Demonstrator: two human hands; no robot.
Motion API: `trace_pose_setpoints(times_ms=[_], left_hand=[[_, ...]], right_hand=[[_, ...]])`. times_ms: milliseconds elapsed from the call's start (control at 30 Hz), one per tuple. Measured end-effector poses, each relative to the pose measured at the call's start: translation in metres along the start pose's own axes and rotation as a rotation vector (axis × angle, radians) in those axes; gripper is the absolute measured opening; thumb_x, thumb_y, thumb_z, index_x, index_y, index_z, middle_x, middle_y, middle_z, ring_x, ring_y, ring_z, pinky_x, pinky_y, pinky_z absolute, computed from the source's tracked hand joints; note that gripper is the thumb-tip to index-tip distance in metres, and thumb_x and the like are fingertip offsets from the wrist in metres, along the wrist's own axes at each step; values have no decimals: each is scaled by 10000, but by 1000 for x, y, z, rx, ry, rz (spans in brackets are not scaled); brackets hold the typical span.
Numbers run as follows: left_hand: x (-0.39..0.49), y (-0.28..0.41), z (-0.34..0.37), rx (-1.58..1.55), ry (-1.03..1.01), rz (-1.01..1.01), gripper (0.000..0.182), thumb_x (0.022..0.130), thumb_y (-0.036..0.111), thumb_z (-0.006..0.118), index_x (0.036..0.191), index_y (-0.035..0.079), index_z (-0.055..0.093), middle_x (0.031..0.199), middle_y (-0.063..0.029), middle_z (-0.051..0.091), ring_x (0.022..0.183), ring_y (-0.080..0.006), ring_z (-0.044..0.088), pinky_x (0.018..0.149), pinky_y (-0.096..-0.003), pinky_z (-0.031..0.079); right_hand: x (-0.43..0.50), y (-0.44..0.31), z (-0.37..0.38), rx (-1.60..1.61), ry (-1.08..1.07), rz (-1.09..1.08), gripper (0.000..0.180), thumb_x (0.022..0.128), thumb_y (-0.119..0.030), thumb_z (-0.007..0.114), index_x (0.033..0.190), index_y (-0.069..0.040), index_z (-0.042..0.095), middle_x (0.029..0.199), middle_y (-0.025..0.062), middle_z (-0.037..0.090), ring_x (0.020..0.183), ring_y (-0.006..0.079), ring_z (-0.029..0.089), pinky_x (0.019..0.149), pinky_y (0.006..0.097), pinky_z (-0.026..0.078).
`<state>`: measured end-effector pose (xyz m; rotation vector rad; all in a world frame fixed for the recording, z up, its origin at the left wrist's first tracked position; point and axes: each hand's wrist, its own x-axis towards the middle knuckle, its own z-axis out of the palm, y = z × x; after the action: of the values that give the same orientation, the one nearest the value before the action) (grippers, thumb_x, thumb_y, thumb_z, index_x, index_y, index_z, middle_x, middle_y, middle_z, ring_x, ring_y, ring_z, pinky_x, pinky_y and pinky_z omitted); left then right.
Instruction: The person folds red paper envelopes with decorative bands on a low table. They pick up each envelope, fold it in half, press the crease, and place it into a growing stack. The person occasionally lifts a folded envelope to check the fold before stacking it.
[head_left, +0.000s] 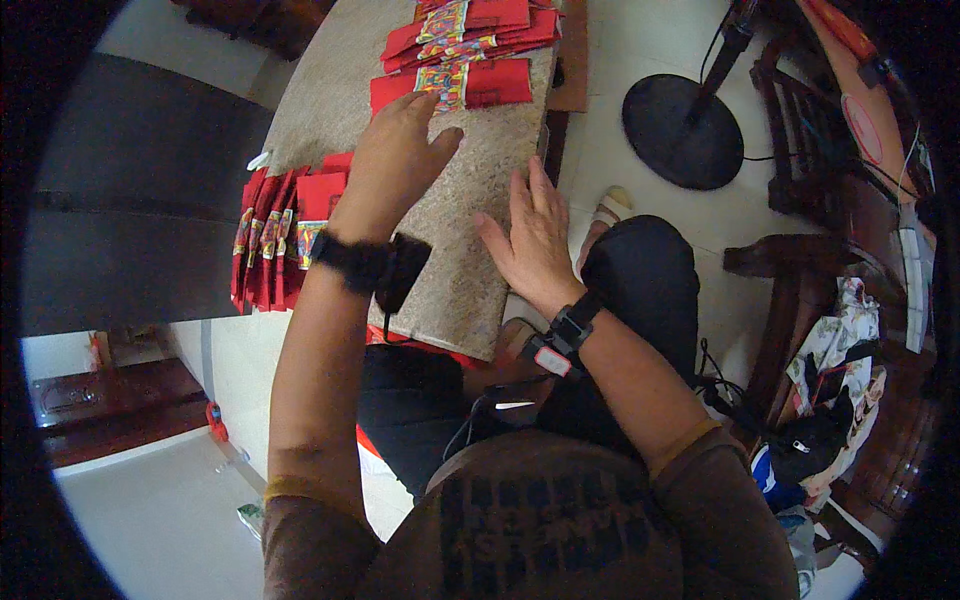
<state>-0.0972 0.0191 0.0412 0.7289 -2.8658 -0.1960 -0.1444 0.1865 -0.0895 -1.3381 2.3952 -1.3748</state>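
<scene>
My left hand (401, 154) is over the speckled tabletop (457, 195), its fingertips at the near edge of a red printed paper packet (499, 81); whether they touch it I cannot tell. Beyond that packet, more red packets (510, 37) lie overlapping in a stack. Another row of red packets (262, 232) with colourful printed bands leans fanned out along the table's left edge, partly behind my left wrist. My right hand (536, 232) rests near the table's right edge, fingers apart, with nothing in it. Both wrists wear black straps.
A round black stand base (682, 131) with a pole is on the tiled floor to the right. Dark wooden furniture (802, 262) and a heap of bags and cloth (832, 390) are farther right. A large dark panel (142, 195) borders the table at left.
</scene>
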Motion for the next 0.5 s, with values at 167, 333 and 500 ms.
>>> trace_pose_setpoints(times_ms=[167,333,500], left_hand=[[42,-19,54,258,-1,10,629,865,223,658,1427,41,442,1426,-209,494,1196,-397,566,1003,-451,477],[56,-38,75,465,87,123,373,903,156,558,1265,64,547,1135,-155,628,1000,-334,645,829,-445,550],[61,-43,63,496,139,216,339,876,122,567,1209,59,587,1049,-146,637,954,-345,644,812,-433,550]], right_hand=[[5,7,-4,61,80,29,672,919,-378,620,1348,109,445,1465,363,329,1336,479,371,1122,524,268],[11,11,-6,79,145,26,650,914,-372,631,1337,91,461,1449,366,350,1323,481,383,1102,522,297],[18,4,-8,120,180,-11,655,902,-349,642,1358,75,436,1461,340,350,1310,480,393,1099,527,299]])
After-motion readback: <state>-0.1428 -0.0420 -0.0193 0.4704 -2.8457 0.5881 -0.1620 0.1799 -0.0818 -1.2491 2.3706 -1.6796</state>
